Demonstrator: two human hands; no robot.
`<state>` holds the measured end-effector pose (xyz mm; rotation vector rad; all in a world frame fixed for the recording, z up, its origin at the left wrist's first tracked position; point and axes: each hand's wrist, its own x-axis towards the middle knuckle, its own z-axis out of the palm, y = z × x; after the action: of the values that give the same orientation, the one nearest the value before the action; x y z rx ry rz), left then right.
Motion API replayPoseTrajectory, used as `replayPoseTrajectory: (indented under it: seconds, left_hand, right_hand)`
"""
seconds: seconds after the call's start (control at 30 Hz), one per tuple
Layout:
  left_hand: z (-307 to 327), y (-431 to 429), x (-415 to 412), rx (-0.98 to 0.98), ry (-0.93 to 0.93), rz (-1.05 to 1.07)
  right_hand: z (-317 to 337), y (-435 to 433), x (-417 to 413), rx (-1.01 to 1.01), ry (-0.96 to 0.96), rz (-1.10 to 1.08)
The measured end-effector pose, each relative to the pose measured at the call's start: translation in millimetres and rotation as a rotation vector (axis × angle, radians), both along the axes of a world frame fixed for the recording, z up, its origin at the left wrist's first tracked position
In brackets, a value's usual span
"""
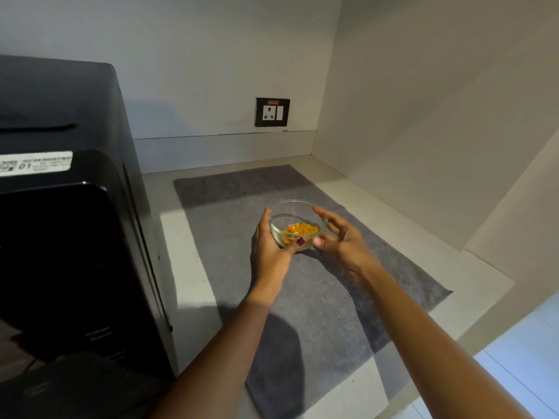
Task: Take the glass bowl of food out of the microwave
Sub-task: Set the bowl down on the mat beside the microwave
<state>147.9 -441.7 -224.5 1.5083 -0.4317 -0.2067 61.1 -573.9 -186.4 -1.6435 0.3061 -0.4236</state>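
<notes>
A small clear glass bowl (pixel 295 214) with yellow-orange food in it is over the grey mat (pixel 332 297), to the right of the black microwave (pixel 75 237). My left hand (pixel 270 249) grips the bowl's left side, thumb on its near rim. My right hand (pixel 341 240) is at the bowl's right side with fingers spread; its fingertips reach the rim, and its thumb is by the bowl's base. Whether the bowl rests on the mat or hangs just above it I cannot tell.
The mat lies on a pale counter (pixel 187 267) in a corner between two walls. A black socket plate (pixel 272 112) is on the back wall. The microwave fills the left side. The counter's front edge runs at the lower right.
</notes>
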Motion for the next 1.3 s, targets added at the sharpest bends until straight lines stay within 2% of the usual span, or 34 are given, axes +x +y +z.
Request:
replayPoseTrajectory:
  seconds: [0.2,0.5,0.73,0.83,0.9,1.03,1.13,1.3]
  left_hand:
    - [-7.8,-0.2,1.1,0.014,-0.025,-0.018]
    - [-0.6,5.0,-3.3,0.068,-0.076,-0.045]
    - [5.0,11.1,-20.5,0.155,-0.209,0.017]
    - [11.1,15.0,-33.2,0.214,-0.33,0.026]
    - [15.6,18.2,-43.9,0.253,-0.403,0.029]
    - [24.8,34.8,-70.9,0.305,-0.52,0.039]
    - [34.6,53.6,-93.6,0.353,-0.579,0.05]
    - [54.6,92.0,-130.3,0.45,-0.632,0.045]
  right_hand:
    - [-13.0,-1.1,0.6,0.073,0.022,-0.003]
    - [-8.7,5.2,-1.9,-0.008,0.057,-0.047]
    - [7.3,20.9,-20.9,-0.406,0.136,-0.181]
    - [11.2,36.4,-33.0,-0.706,0.205,-0.264]
    - [12.9,48.3,-43.1,-0.832,0.187,-0.284]
    - [17.9,72.0,-69.2,-0.871,0.145,-0.375]
    - [24.2,96.2,-91.9,-0.898,0.042,-0.445]
    - [36.1,137.0,-126.3,-0.918,-0.037,-0.434]
